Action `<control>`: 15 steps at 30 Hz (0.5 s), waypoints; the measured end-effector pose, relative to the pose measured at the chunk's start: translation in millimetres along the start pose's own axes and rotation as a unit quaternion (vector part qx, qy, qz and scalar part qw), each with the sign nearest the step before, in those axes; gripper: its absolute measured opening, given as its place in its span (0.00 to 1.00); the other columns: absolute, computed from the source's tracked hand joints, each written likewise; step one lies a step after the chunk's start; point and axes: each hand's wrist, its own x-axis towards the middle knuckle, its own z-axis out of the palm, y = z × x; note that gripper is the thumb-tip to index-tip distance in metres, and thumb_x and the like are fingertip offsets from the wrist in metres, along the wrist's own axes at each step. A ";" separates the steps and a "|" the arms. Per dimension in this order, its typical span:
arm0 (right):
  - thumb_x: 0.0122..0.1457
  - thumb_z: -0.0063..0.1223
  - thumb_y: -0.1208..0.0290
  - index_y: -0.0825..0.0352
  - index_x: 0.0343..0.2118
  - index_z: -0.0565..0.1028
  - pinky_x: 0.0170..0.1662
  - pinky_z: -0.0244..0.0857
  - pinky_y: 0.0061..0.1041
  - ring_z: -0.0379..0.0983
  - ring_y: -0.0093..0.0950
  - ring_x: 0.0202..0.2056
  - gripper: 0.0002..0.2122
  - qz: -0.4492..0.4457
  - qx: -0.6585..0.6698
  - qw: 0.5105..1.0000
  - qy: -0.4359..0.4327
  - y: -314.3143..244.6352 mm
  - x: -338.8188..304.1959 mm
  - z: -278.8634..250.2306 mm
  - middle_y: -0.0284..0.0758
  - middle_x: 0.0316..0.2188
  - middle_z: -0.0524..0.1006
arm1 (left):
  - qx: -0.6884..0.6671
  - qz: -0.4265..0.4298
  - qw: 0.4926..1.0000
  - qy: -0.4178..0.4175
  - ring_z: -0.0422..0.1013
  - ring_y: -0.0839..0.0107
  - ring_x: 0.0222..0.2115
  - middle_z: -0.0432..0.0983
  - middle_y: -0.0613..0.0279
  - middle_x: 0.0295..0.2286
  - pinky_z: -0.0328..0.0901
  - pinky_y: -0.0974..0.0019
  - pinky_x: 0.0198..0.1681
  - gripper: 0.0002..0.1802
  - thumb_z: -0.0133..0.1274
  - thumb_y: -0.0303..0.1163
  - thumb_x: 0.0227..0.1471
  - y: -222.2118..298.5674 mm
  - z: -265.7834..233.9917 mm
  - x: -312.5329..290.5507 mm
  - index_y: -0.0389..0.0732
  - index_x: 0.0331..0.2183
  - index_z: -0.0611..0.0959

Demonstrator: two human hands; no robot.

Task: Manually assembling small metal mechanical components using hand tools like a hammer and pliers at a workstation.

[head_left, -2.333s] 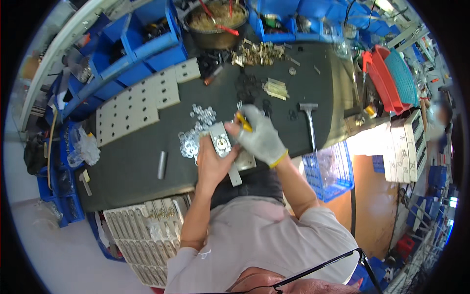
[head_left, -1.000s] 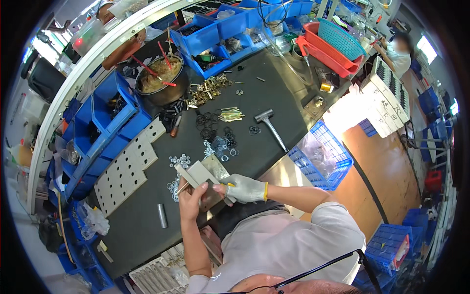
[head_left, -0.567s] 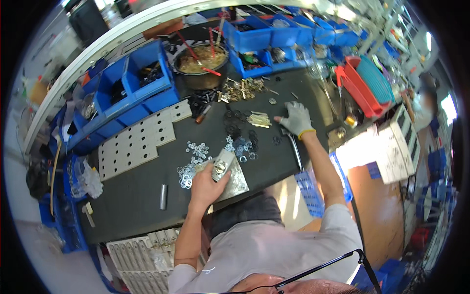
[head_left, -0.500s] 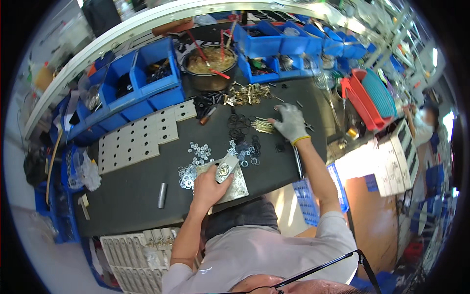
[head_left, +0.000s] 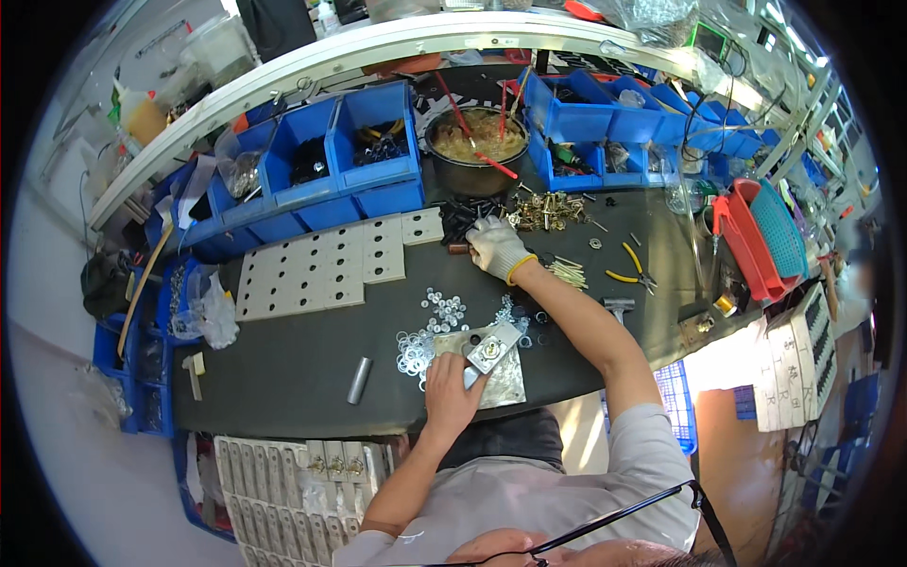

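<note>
Your left grip point(head_left: 453, 395), bare, is clamped on the grey block point(head_left: 497, 346), thumb on one side and fingers on the other. The block sits tilted over the metal plate point(head_left: 511, 385) at the near middle of the counter point(head_left: 293, 387), its round brass fitting point(head_left: 490, 350) facing up. Your right grip point(head_left: 498, 248), in a pale glove with a yellow cuff, is farther off, over the near edge of the black parts point(head_left: 463, 215); its fingers are bent downward beside a brown handle point(head_left: 458, 249), and you cannot tell whether they are closed on anything.

Just left of the plate lie the flat rings point(head_left: 415, 353), with the small washers point(head_left: 443, 311) beyond them. To the right of your gloved fingers are the brass pieces point(head_left: 548, 211), the thin rods point(head_left: 568, 273) and the yellow-handled pliers point(head_left: 632, 269). The metal cylinder point(head_left: 359, 380) lies to the left, near you; the pale drilled plates point(head_left: 321, 269) stretch out on the far left. At the far side stands the dark bowl point(head_left: 470, 176), between blue bins point(head_left: 373, 175).
</note>
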 end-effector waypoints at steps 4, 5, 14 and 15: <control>0.60 0.55 0.64 0.64 0.39 0.78 0.51 0.69 0.43 0.76 0.45 0.46 0.10 0.030 0.066 0.997 0.031 -8.1 -35.8 -26.0 0.44 0.41 0.79 | 0.005 -0.004 1.000 0.000 0.68 0.49 0.40 0.72 0.51 0.36 0.62 0.50 0.44 0.18 0.66 0.35 0.48 0.0 1.9 -0.2 0.37 0.35 0.77; 0.63 0.53 0.64 0.65 0.40 0.76 0.51 0.69 0.44 0.76 0.46 0.45 0.10 0.083 0.116 0.989 0.026 -15.7 -48.9 -47.1 0.45 0.41 0.78 | 0.000 -0.010 1.000 0.002 0.68 0.49 0.40 0.72 0.51 0.36 0.62 0.50 0.44 0.18 0.66 0.35 0.48 -3.2 1.9 0.3 0.37 0.35 0.77; 0.67 0.55 0.61 0.69 0.44 0.77 0.31 0.69 0.22 0.74 0.24 0.28 0.15 0.021 0.693 0.626 0.357 -81.1 -234.6 -140.3 0.33 0.31 0.79 | -0.007 -0.015 1.000 -0.019 0.68 0.48 0.41 0.71 0.51 0.36 0.61 0.49 0.44 0.17 0.65 0.36 0.50 -6.2 -3.8 1.0 0.36 0.36 0.77; 0.67 0.55 0.59 0.69 0.43 0.77 0.32 0.70 0.22 0.74 0.25 0.28 0.15 -0.141 0.747 0.549 0.348 -78.3 -240.0 -119.4 0.34 0.32 0.79 | -0.013 -0.018 0.999 -0.023 0.68 0.48 0.41 0.71 0.51 0.36 0.61 0.49 0.44 0.17 0.64 0.36 0.50 -4.9 -3.3 3.6 0.36 0.36 0.77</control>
